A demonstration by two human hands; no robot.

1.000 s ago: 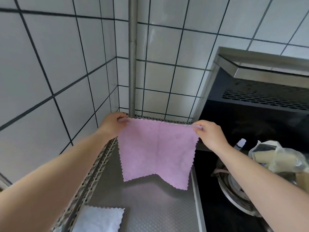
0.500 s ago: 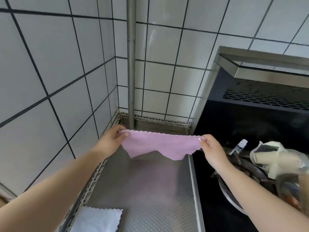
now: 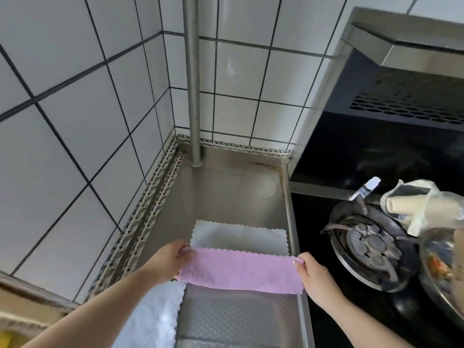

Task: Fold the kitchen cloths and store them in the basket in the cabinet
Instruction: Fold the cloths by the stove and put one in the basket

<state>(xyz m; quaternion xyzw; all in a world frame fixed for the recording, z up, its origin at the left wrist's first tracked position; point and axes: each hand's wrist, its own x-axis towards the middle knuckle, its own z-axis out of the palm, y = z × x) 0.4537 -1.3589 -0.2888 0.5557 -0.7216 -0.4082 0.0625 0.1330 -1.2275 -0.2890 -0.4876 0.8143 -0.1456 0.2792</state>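
Head view: the steel bench (image 3: 226, 187) carries a white cloth (image 3: 238, 238) lying flat and a pale blue cloth (image 3: 153, 317) at its near left edge. Above the bench, a pink cloth (image 3: 241, 271) folded to a narrow strip is stretched level. Left hand (image 3: 167, 262) fingers pinch its left end; right hand (image 3: 317, 280) fingers pinch its right end.

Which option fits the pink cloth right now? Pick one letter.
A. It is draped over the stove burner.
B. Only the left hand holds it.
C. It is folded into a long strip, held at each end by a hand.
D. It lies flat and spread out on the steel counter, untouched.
C: the pink cloth is a narrow folded strip stretched between the left hand and the right hand, whose fingers pinch its two ends above the counter.
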